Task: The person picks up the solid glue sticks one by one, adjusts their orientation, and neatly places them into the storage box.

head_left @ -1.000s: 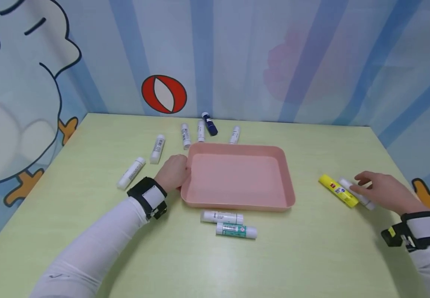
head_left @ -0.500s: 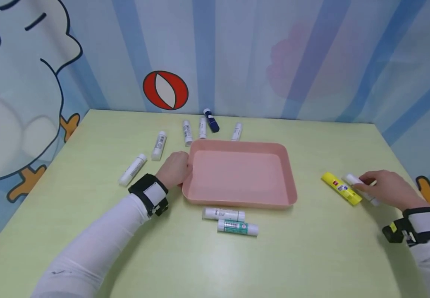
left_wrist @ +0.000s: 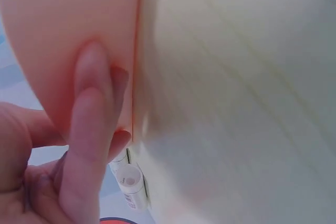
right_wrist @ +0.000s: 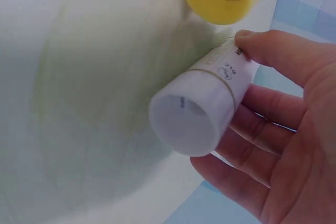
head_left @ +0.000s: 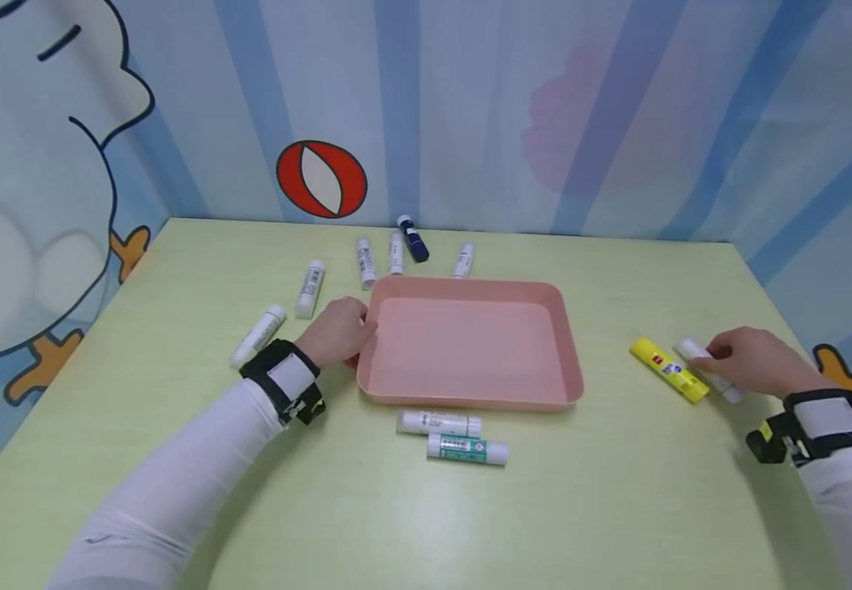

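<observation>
Surface (head_left: 588,500), pale yellow-green: a pink tray (head_left: 470,348) is placed centrally; white tubes (head_left: 310,290), one navy tube (head_left: 414,241), one green-labelled tube (head_left: 467,450), one yellow tube (head_left: 669,370) are laid around.

White tube (right_wrist: 207,90) slants diagonally; pink tray (head_left: 470,348) (shallow, rectangular) sits flat, left of it.

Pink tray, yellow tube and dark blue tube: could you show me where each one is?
Pink tray (head_left: 470,351): head view, on its bare floor.
Yellow tube (head_left: 668,370): head view, mid-body.
Dark blue tube (head_left: 414,240): head view, mid-body.
</observation>
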Demonstrator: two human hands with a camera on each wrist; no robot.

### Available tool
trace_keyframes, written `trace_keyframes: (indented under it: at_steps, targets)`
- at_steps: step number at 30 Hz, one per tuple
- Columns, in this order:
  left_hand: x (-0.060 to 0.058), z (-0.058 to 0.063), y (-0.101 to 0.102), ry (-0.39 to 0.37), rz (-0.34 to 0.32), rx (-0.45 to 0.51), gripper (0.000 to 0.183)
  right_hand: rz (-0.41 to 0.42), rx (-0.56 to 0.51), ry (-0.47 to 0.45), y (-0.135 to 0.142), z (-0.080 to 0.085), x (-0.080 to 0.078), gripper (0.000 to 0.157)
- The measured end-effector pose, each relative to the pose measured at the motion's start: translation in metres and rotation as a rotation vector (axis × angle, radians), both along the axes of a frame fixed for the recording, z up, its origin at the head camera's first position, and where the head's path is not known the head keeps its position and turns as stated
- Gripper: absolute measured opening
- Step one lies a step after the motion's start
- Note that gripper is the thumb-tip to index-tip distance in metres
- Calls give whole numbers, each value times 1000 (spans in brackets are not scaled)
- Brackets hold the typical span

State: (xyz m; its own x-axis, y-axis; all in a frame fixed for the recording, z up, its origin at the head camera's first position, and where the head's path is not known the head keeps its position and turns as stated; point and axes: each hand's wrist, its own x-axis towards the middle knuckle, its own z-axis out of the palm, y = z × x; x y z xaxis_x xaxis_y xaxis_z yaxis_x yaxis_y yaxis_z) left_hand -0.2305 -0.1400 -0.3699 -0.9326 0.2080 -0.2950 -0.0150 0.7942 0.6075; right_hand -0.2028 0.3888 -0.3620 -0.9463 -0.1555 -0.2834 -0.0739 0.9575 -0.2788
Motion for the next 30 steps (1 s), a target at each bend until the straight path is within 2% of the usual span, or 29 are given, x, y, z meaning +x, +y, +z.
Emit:
trace_keyframes:
  at_steps: [7, 15, 24, 27, 30]
  targets:
    - [2, 5, -3, -41, 10, 58, 30, 26, -9, 34, -9, 16, -5, 42]
    - [3, 6, -1, -55, 46, 8, 26, 66, -44, 75, -38, 41, -12, 43]
    - [2, 5, 1, -52, 62, -31, 23, 112, -110, 93, -104, 64, -27, 45]
    - [0, 5, 1, -53, 61, -31, 23, 119, -161, 102, -130, 68, -32, 42]
    - [-1, 6, 2, -57, 65, -30, 22, 126, -239, 69, -157, 66, -36, 39]
